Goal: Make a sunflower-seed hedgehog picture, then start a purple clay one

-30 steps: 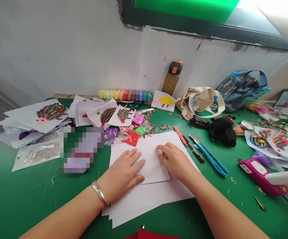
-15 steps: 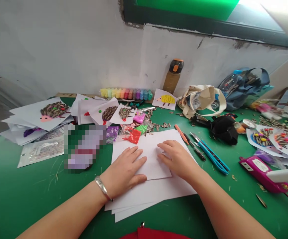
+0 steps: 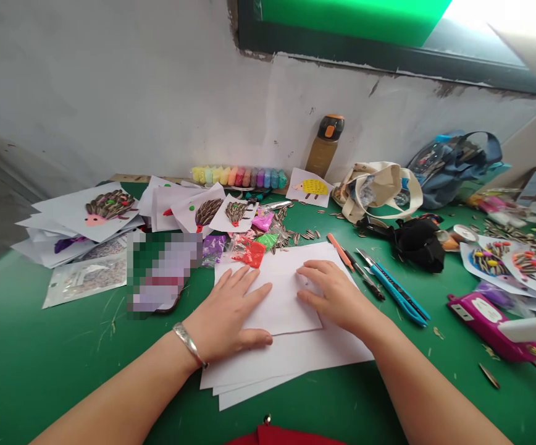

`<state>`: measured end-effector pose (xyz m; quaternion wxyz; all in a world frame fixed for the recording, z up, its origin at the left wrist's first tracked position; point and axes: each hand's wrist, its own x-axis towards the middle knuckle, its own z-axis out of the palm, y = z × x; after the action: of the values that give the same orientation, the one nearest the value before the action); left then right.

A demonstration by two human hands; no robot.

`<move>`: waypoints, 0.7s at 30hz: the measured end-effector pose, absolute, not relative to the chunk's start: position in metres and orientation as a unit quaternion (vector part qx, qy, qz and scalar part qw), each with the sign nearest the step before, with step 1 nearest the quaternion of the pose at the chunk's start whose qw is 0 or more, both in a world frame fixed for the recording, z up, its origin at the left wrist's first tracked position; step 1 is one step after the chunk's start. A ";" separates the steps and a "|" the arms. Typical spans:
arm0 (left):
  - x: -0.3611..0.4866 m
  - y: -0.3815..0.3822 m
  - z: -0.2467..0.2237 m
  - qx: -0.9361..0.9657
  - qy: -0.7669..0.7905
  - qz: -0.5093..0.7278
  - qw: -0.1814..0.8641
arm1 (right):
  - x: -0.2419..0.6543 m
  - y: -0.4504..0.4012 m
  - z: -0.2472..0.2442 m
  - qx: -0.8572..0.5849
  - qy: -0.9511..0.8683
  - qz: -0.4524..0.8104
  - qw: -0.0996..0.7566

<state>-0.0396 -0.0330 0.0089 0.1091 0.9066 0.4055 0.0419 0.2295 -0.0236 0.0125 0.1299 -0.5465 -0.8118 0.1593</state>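
A small white sheet of paper (image 3: pixel 283 309) lies on top of several larger white sheets (image 3: pixel 296 355) in front of me. My left hand (image 3: pixel 233 312), with a silver bangle at the wrist, rests flat on the left part of the small sheet, fingers and thumb spread. On its right side, my right hand (image 3: pixel 330 296) touches the paper with its fingers apart and slightly bent. Neither hand grips anything. Small clear packets of red clay (image 3: pixel 248 252), green clay and purple clay lie at the upper left edge of the sheets.
Right of the paper lie an orange pen (image 3: pixel 341 252), a black pen (image 3: pixel 365 276) and blue scissors (image 3: pixel 395 293). A magenta glue gun (image 3: pixel 494 327) is farther right. Hedgehog pictures (image 3: pixel 108 209) made with seeds lie at left. A bottle (image 3: pixel 323 148) stands by the wall.
The view has shifted slightly, so the scene sits a little farther right. My left hand's fingers have slid a little left and spread wider; my right hand stays nearly in place.
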 end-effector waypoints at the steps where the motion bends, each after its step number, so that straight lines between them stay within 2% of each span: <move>1: -0.040 -0.032 0.010 0.903 0.413 0.034 0.115 | 0.232 -0.023 0.012 -0.556 -0.804 0.162 0.135; 5: -0.040 -0.028 0.015 0.892 0.428 0.011 0.145 | 0.243 -0.022 0.018 -0.598 -0.767 0.193 0.126; 13: -0.037 -0.022 0.018 0.879 0.447 -0.024 0.163 | 0.242 -0.034 0.043 -0.633 -0.734 0.242 0.037; 21: -0.036 -0.027 0.015 0.876 0.459 -0.024 0.144 | 0.237 -0.032 0.029 -0.578 -0.787 0.207 0.063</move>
<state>-0.0357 -0.0271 0.0150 0.1441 0.8765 0.4587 -0.0240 0.2368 -0.0315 0.0290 0.0625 -0.5782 -0.7868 0.2068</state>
